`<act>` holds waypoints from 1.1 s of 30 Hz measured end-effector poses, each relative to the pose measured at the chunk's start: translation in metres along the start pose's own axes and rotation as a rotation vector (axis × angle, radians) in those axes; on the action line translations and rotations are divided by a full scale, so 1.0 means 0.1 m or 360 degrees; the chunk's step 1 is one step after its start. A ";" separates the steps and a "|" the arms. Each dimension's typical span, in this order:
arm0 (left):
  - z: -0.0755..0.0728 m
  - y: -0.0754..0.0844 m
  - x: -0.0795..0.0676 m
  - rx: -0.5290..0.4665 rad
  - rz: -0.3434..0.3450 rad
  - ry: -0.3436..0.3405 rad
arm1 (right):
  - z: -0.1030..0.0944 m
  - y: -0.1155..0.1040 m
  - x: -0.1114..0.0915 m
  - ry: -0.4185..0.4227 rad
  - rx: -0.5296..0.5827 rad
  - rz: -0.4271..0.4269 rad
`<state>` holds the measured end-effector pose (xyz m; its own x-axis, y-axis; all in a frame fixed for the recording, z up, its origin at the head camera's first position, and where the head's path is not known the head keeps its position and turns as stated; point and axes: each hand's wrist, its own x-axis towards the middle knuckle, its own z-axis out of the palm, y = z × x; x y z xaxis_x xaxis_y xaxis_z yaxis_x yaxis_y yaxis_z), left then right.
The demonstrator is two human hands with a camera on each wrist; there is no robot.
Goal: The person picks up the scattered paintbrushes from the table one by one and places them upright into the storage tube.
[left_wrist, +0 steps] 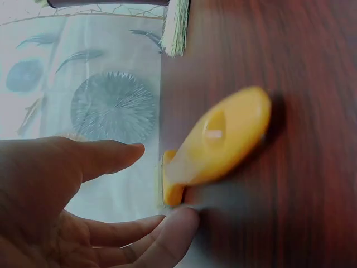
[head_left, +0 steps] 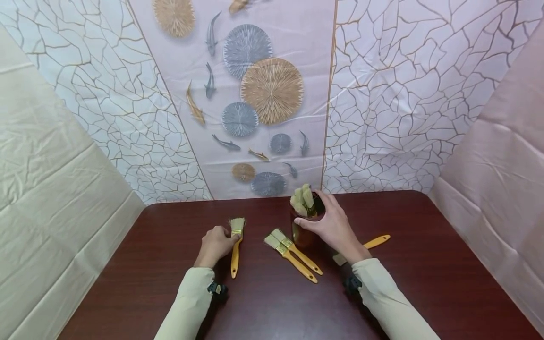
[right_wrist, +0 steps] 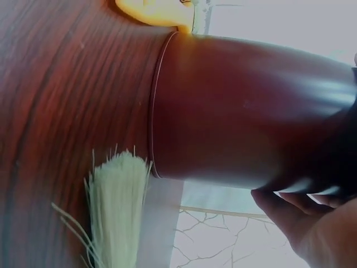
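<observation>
On the left of the table lies a paintbrush with a yellow handle and pale bristles. My left hand is at its metal band; in the left wrist view, thumb and fingers stand apart on either side of the brush. My right hand grips a dark red cylindrical cup near its rim, thumb on one side and fingers round the other. Several brushes stand in the cup, bristles up. In the right wrist view the cup rests upright on the table.
Two more brushes lie side by side in front of the cup. Another brush lies to the right, partly behind my right wrist. Patterned cloth hangs behind the table's far edge.
</observation>
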<state>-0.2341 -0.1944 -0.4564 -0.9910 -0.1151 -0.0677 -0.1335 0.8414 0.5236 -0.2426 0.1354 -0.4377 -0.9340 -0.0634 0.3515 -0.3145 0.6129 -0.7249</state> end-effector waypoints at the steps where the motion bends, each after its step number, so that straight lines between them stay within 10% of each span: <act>1: 0.02 0.02 0.01 0.0011 0.0001 0.0010 | 0.00 0.00 0.00 0.0003 0.0004 -0.0001; 8: 0.09 0.09 0.03 0.0076 0.0040 0.0162 | 0.03 -0.01 -0.01 -0.0023 0.0118 0.0057; 14: 0.14 0.08 0.06 0.0007 -0.0063 0.0050 | 0.04 0.01 -0.03 0.0004 0.0140 0.0049; 33: 0.08 0.13 -0.01 -0.0662 -0.0001 -0.0129 | 0.00 -0.01 -0.04 0.0002 0.0126 0.0055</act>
<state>-0.2351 -0.1796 -0.4562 -0.9902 -0.0599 -0.1260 -0.1380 0.5545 0.8207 -0.2387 0.1354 -0.4387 -0.9443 -0.0424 0.3263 -0.2946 0.5504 -0.7812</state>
